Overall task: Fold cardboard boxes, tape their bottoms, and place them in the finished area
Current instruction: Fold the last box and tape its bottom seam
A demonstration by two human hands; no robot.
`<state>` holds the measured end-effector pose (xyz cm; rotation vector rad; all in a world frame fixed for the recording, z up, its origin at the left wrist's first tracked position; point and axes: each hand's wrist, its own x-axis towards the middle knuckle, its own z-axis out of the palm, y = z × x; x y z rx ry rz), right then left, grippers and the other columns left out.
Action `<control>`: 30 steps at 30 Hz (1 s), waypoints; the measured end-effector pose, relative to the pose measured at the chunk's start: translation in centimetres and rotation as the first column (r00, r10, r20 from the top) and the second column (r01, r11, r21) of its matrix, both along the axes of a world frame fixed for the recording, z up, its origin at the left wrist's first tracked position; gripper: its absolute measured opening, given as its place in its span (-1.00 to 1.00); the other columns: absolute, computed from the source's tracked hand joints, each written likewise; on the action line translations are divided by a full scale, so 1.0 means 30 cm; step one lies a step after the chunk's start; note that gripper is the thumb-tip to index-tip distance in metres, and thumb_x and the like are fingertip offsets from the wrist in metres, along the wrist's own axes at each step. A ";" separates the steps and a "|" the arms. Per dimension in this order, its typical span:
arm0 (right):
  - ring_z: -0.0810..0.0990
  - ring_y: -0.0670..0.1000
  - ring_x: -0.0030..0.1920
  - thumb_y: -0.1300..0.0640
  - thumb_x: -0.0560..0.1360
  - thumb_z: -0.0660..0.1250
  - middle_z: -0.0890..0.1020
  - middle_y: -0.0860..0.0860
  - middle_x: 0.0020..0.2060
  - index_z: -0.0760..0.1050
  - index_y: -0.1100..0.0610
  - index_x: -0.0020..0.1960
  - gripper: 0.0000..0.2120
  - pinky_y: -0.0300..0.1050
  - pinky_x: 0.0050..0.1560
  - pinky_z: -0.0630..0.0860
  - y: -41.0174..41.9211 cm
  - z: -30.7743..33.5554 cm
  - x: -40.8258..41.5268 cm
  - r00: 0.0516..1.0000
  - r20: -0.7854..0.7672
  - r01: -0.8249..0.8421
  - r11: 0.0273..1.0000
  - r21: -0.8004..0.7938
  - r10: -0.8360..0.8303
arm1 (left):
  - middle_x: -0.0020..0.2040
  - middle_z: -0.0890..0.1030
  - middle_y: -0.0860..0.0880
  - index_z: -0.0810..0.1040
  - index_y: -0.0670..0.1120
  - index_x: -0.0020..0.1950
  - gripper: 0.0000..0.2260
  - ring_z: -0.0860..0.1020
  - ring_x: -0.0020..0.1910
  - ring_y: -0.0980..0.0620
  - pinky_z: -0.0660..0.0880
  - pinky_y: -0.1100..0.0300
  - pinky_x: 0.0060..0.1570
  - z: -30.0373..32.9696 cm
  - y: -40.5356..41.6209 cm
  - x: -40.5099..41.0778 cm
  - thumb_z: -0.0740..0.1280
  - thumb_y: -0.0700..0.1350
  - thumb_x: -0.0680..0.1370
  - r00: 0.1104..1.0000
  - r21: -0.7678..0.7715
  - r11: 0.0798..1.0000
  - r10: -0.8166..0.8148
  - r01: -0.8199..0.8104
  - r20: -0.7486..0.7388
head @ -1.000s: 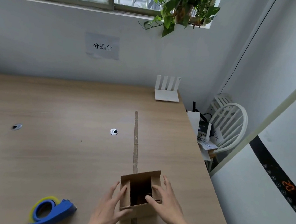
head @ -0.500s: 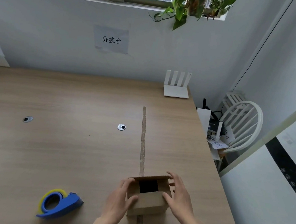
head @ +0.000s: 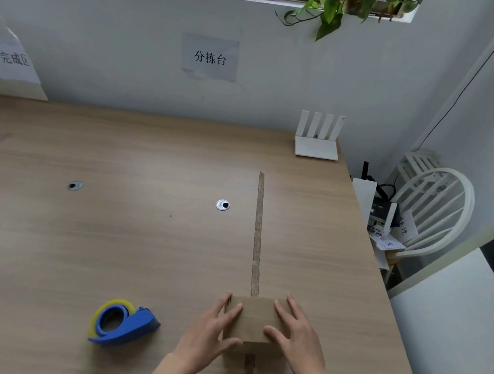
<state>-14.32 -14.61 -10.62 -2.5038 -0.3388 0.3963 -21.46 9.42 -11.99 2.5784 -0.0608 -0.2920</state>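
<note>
A small brown cardboard box (head: pixel 254 318) stands on the wooden table (head: pixel 114 234) near its front edge, its flaps folded flat across the top. My left hand (head: pixel 210 331) lies against the box's left side with fingers straight on the top flap and the thumb at the front. On the right side my right hand (head: pixel 295 331) presses the flap down with flat fingers. A blue tape dispenser (head: pixel 121 324) with a yellow guard lies on the table to the left of the box.
A brown strip (head: pixel 258 233) runs along the table from the box towards the wall. A white router (head: pixel 318 141) stands at the back right. A paper sign (head: pixel 12 58) hangs at the far left. A white chair (head: pixel 430 210) sits beyond the table's right edge.
The box's open top is now closed. Both hands went from holding its sides with the dark inside showing to pressing the flaps flat.
</note>
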 end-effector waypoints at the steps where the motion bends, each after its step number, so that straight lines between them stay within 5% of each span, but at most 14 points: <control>1: 0.10 -0.11 0.59 -0.24 0.49 0.40 0.12 -0.15 0.61 0.33 -0.18 0.53 -0.36 -0.19 0.52 0.15 0.024 0.005 0.000 1.000 0.002 -0.006 1.000 0.000 0.006 | 0.66 -0.14 0.09 0.11 0.18 0.64 -0.30 0.08 0.61 0.10 0.10 0.24 0.51 0.004 0.019 0.003 0.32 0.25 0.57 1.000 0.006 1.000 -0.001 0.001 0.001; 5: 0.07 -0.06 0.61 -0.19 0.56 0.34 0.09 -0.07 0.62 0.35 -0.20 0.51 -0.46 -0.22 0.55 0.04 0.147 0.015 -0.006 0.994 0.003 -0.112 0.994 0.007 0.112 | 0.66 -0.12 0.05 0.06 0.20 0.64 -0.33 0.05 0.62 0.03 0.13 0.11 0.56 0.014 0.151 -0.012 0.28 0.23 0.60 1.000 0.063 0.998 0.001 -0.001 0.005; 10: 0.06 -0.07 0.60 -0.17 0.60 0.27 0.08 -0.16 0.61 0.38 -0.27 0.47 -0.56 -0.10 0.52 0.22 0.266 0.004 -0.050 0.997 0.013 -0.079 0.996 0.041 0.079 | 0.64 -0.12 0.19 0.08 0.28 0.62 -0.42 0.16 0.58 0.07 0.22 0.14 0.49 0.018 0.271 -0.057 0.16 0.31 0.63 0.999 0.103 0.994 0.024 -0.028 0.041; 14: 0.06 -0.12 0.59 -0.23 0.58 0.28 0.07 -0.27 0.59 0.35 -0.37 0.44 -0.56 -0.04 0.43 0.39 0.258 0.018 -0.055 0.997 0.018 -0.079 0.997 -0.006 0.079 | 0.63 0.10 0.14 0.15 0.28 0.60 -0.44 0.23 0.53 0.10 0.32 0.09 0.45 -0.011 0.337 -0.116 0.16 0.32 0.62 0.939 0.057 0.940 0.331 -0.337 0.096; 18: 0.08 -0.13 0.59 -0.20 0.57 0.31 0.13 -0.25 0.57 0.38 -0.37 0.42 -0.57 -0.09 0.47 0.32 0.264 0.024 -0.043 0.995 0.051 -0.084 0.996 -0.009 0.084 | 0.39 0.46 -0.03 0.10 0.12 0.65 -0.29 0.48 0.27 -0.05 0.38 0.12 0.31 -0.146 0.474 -0.222 0.26 0.29 0.57 0.854 0.340 0.806 0.521 -0.484 -0.020; 23: 0.09 -0.12 0.59 -0.16 0.57 0.33 0.17 -0.21 0.57 0.41 -0.33 0.42 -0.58 -0.15 0.51 0.21 0.268 -0.007 -0.041 0.994 0.086 -0.075 0.997 0.008 0.074 | 0.12 0.52 0.03 -0.07 0.20 0.65 -0.27 0.56 0.08 0.02 0.44 0.17 0.20 -0.269 0.567 -0.237 0.22 0.30 0.59 0.860 0.431 0.818 0.485 -0.381 -0.159; 25: 0.13 -0.07 0.58 -0.15 0.58 0.33 0.19 -0.17 0.56 0.42 -0.28 0.43 -0.58 -0.12 0.51 0.22 0.269 -0.007 -0.043 0.988 0.129 -0.085 0.995 -0.044 0.090 | 0.08 0.47 0.04 0.05 0.21 0.63 -0.34 0.55 0.00 0.02 0.52 0.15 -0.05 -0.265 0.594 -0.233 0.25 0.23 0.60 0.860 0.325 0.846 0.487 -0.422 -0.150; 30: 0.38 0.03 0.39 -0.09 0.59 0.31 0.45 -0.10 0.35 0.44 -0.09 0.47 -0.55 -0.07 0.24 0.36 0.302 0.033 -0.043 0.920 0.265 -0.199 0.927 -0.317 0.288 | 0.05 0.58 0.24 0.41 0.36 0.24 -0.61 0.57 -0.01 0.21 0.60 0.02 -0.05 -0.051 0.613 -0.193 0.35 0.29 0.44 0.914 -0.258 0.877 0.398 -0.405 -0.080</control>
